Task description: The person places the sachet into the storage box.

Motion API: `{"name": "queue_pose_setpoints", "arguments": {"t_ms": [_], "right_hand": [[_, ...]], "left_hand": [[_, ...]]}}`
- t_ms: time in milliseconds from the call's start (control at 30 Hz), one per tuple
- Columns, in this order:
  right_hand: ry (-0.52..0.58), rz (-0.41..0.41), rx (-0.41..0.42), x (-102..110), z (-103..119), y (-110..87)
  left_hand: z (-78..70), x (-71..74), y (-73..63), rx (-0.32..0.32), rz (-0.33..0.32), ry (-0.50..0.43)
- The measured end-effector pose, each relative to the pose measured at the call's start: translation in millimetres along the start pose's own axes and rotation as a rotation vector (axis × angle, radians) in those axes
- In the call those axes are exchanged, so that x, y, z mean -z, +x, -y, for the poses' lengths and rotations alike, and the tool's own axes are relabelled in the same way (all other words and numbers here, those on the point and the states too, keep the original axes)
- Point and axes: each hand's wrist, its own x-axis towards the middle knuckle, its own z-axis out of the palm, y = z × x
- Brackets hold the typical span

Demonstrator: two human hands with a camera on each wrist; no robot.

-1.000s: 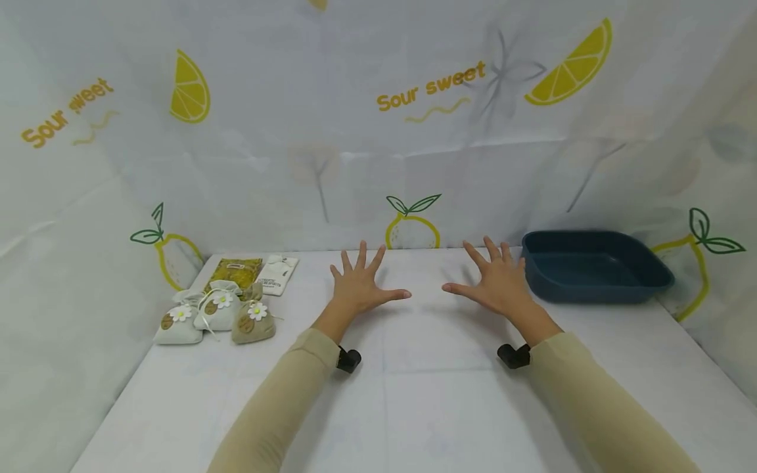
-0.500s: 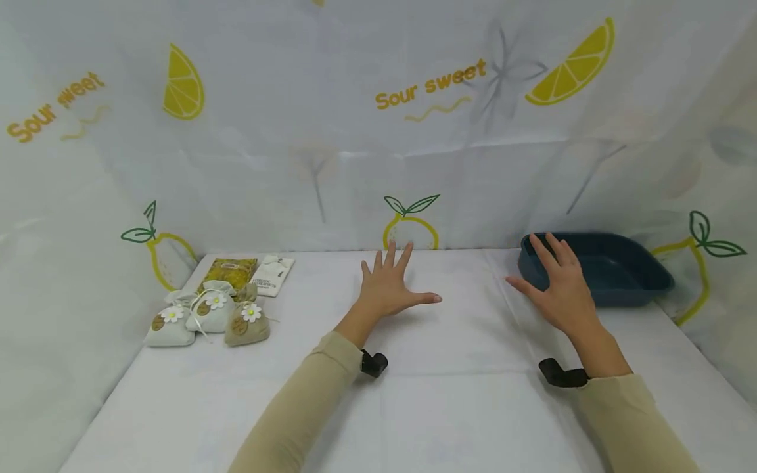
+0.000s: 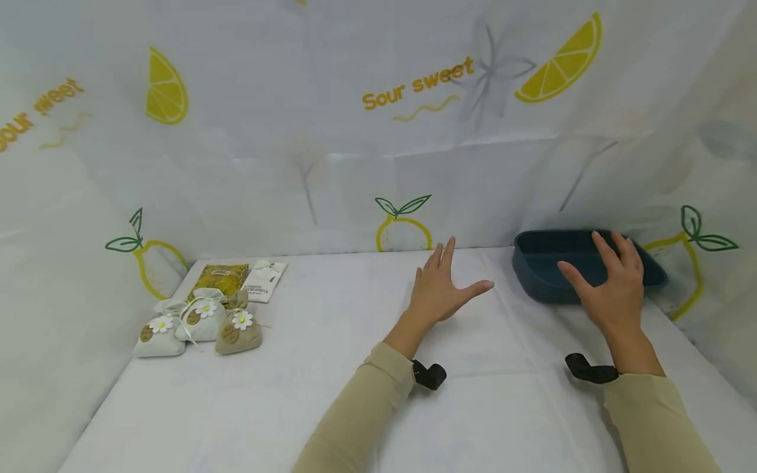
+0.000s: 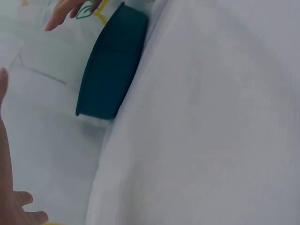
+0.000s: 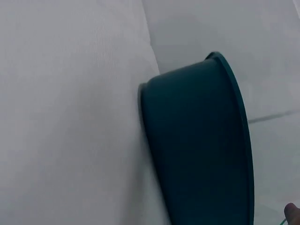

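Note:
A dark teal basin (image 3: 547, 279) stands at the back right of the white table. My right hand (image 3: 615, 295) is raised in front of it with thumb and fingers spread, overlapping its near wall in the head view. In the right wrist view the basin (image 5: 201, 140) fills the middle, and a fingertip (image 5: 293, 213) shows at the lower right corner. To the left of the basin, my left hand (image 3: 436, 289) hovers over the table, thumb stretched out and holding nothing. The left wrist view shows part of that hand (image 4: 11, 201) at the left edge, with the basin (image 4: 115, 65) beyond.
At the left back lie several small drawstring sachets with daisies, among them a tan one (image 3: 238, 334) and a white one (image 3: 202, 322). Behind them are a yellow-green packet (image 3: 221, 279) and a white packet (image 3: 264, 280). A lemon-printed curtain (image 3: 331, 164) hangs behind the table.
Both hands have moved to the right, the right one from left of the basin to in front of it. The head view has shifted slightly right. The basin stands where it was.

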Motion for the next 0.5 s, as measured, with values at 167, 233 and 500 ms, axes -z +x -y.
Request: {"name": "queue_pose_setpoints", "arguments": {"t_ms": [167,233,500], "right_hand": [[-0.008,-0.094,-0.006,7,-23,0.0],[-0.012,-0.102,-0.037,9,-31,-0.8],[-0.026,-0.144,-0.132,15,-52,-11.0]], "left_hand": [[-11.1,-33.6,6.4,-0.028,-0.052,-0.138],[-15.0,-44.6,8.0,-0.031,-0.055,-0.18],[-36.9,-78.0,5.3,-0.069,-0.036,-0.169]]}}
